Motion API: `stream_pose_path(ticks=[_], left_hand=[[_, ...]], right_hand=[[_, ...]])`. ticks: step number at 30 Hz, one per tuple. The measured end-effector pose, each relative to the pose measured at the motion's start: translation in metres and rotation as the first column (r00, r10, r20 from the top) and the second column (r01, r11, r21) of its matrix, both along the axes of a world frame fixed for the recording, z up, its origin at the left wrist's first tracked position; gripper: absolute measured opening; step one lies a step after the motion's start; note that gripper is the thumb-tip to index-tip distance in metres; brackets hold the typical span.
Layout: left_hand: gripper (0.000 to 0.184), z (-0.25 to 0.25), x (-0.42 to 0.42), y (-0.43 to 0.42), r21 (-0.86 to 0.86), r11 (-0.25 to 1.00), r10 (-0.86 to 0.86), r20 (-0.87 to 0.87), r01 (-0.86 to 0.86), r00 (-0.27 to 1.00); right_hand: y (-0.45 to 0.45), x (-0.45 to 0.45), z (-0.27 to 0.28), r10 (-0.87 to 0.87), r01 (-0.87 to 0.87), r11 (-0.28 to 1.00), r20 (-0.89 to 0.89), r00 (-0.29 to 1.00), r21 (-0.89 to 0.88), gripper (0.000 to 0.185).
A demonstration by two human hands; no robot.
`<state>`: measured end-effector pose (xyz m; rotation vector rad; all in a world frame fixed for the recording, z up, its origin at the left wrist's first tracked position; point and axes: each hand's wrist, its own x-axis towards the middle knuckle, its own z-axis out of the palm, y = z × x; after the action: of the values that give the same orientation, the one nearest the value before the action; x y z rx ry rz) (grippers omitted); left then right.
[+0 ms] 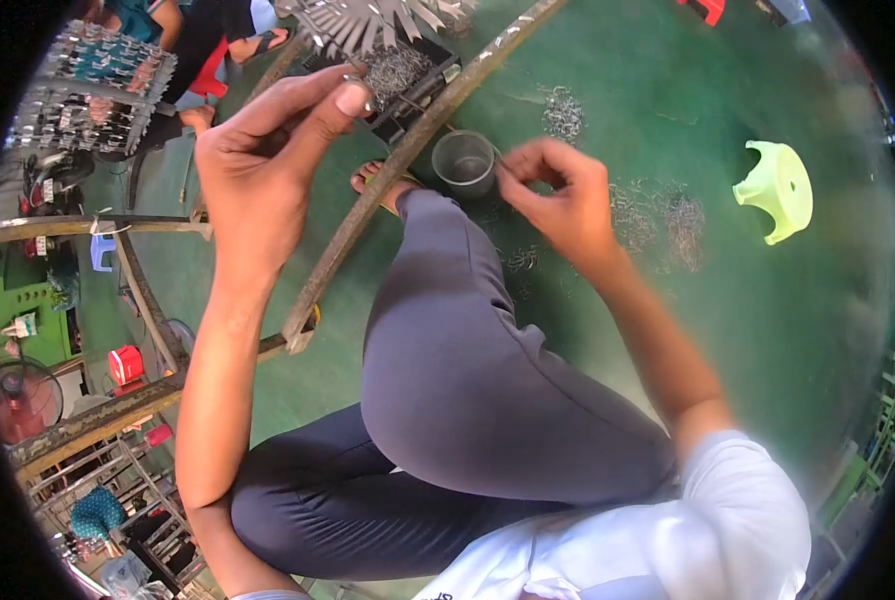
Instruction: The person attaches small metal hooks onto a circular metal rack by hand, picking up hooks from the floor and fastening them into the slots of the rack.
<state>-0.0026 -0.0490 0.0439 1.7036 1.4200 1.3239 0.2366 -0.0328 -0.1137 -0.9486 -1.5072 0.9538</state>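
Note:
My left hand [277, 150] is raised at upper left, thumb and fingers pinched on a small metal piece [357, 92] beside a fan of flat metal strips [362, 22]. Behind it, a black crate [407, 115] holds many small metal parts [395, 72]. My right hand [557, 185] has its thumb and forefinger together near the rim of a grey cup [464, 162]; whatever is between those fingertips is too blurred to name. Piles of thin metal pieces [564, 115] lie on the green floor right of the cup.
A rusty metal frame bar [367, 200] runs diagonally beside my leg. A light green stool [782, 190] stands at right. Another person's foot [257, 45] and a rack of hanging metal parts [92, 90] are at upper left. A fan [24, 400] is lower left.

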Motion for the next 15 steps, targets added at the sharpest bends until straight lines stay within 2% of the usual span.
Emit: stream_pose_path(ticks=[2,3,5,8,11,15], left_hand=[[0.026,0.003,0.000,0.001,-0.015,1.000,-0.014,-0.062,0.013,0.998],[0.026,0.007,0.002,0.001,-0.045,0.999,-0.005,-0.085,0.001,0.996],[0.026,0.006,0.005,0.002,-0.052,0.998,-0.026,0.003,0.026,1.000],[0.024,0.000,0.005,0.005,-0.013,0.999,-0.048,0.096,0.050,0.994],[0.023,-0.001,0.006,0.007,-0.020,0.999,-0.035,0.127,0.038,0.991],[0.026,-0.003,0.009,0.009,-0.024,0.999,-0.026,0.137,0.029,0.990]], right_hand=[[0.003,-0.032,0.065,0.025,-0.010,0.998,-0.244,0.969,0.063,0.016],[0.007,-0.041,0.077,0.053,-0.022,0.992,-0.251,0.966,0.123,0.016],[0.016,-0.052,0.091,0.111,-0.048,0.970,-0.260,0.959,0.238,0.016],[0.016,-0.060,0.095,0.086,-0.055,0.993,-0.303,0.949,0.109,0.015],[0.016,-0.058,0.097,0.110,-0.095,0.993,-0.273,0.956,0.065,0.020],[0.017,-0.060,0.097,0.099,-0.070,0.992,-0.300,0.949,0.105,0.019]])
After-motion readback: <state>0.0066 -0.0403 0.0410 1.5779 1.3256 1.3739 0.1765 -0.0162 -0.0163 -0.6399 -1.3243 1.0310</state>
